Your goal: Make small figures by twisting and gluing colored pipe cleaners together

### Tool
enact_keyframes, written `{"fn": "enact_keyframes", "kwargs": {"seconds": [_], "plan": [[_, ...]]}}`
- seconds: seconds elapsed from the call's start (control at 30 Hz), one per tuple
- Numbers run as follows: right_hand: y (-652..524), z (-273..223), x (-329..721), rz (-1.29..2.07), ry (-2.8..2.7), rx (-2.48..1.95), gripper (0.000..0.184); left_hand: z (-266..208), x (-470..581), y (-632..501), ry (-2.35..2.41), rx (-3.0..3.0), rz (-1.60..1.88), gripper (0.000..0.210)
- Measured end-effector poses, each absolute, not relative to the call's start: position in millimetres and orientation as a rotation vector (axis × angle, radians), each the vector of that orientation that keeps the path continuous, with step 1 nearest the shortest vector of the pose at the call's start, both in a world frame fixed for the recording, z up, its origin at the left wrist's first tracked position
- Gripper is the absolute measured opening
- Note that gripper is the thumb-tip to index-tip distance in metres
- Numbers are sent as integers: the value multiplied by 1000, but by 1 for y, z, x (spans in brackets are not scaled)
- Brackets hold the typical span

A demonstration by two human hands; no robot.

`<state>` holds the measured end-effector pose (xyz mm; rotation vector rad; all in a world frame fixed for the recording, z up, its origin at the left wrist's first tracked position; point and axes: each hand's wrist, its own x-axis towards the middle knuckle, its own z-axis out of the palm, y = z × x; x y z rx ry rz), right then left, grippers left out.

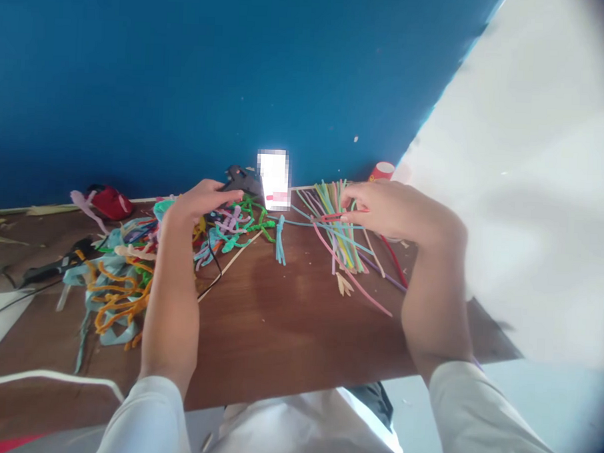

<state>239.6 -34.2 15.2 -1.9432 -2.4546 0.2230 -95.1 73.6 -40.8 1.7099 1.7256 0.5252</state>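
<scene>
My left hand (206, 197) is closed around a black glue gun (241, 180), whose grip is mostly hidden by the fingers. A heap of twisted green and lilac pipe cleaner pieces (232, 223) lies just beneath it. In my right hand (370, 206) is a slim red-handled tool (332, 216), its tip pointing left; scissors or pliers, I cannot tell which. Below that hand spreads a bundle of straight pastel pipe cleaners (348, 252). Between the hands, a small tied blue bunch (280, 242) rests on the table.
Orange pipe cleaner shapes (121, 299) and a second black tool with a cord (54, 268) lie at left. A red pouch (111, 202) and a red cylinder (383, 170) stand by the blue wall (213, 69). A white cable (50, 376) crosses the brown table (277, 345).
</scene>
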Motion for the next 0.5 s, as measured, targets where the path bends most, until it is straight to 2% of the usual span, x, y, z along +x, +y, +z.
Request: {"fn": "enact_keyframes", "kwargs": {"seconds": [0.2, 0.33, 0.4, 0.5], "plan": [[-37, 21, 239, 300, -2451, -1910, 23, -49, -96, 78, 1611, 1574, 600, 35], [-40, 23, 243, 311, -2462, -1918, 18, -62, -97, 89, 1718, 1579, 385, 41], [-40, 24, 246, 301, -2453, -1911, 20, -68, -102, 95, 1823, 1724, 217, 46], [-41, 24, 249, 312, -2443, -1910, 26, -77, -108, 103, 2000, 1859, 148, 45]]}}
